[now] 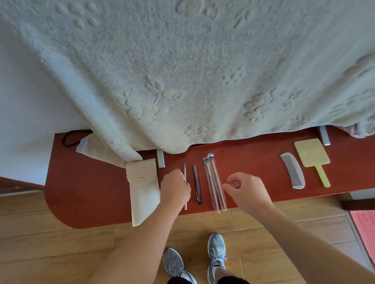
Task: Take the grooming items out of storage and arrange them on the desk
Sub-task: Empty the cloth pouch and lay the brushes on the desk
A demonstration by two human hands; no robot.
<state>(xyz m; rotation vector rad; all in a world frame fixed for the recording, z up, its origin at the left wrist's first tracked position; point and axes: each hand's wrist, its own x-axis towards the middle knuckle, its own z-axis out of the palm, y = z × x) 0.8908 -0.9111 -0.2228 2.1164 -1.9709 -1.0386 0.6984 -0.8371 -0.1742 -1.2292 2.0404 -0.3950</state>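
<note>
A pale embossed blanket (197, 60) hangs over the back of the red-brown table (84, 197) and hides its far edge. On the bare strip in front of it the grooming things lie in a row, each with its long axis running from the far side toward the person.

At the left end is the cream snap-flap pouch (143, 191), its lower end past the near edge of the table. Well apart at the right end lie the yellow hand mirror (311, 152) and, just beside it, the grey comb (293, 170). Between them sit the clear sleeve of brushes (213, 180), then the dark pencil (197, 184), then the thin pale stick (185, 172), nearest the pouch.

The left hand (175, 188) is on the table between the pouch and the dark pencil. Its fingers are curled and pinch the thin pale stick about midway, so both ends show beyond the knuckles. The stick runs nearly parallel to the pencil, just apart from it.

The right hand (246, 189) hovers just right of the brush sleeve, fingers loosely curled, thumb near forefinger, holding nothing.

The coming move seems to turn on the stick's line: it belongs to the left hand alone, and a slight swing of its far tip would square it with the pencil.
</note>
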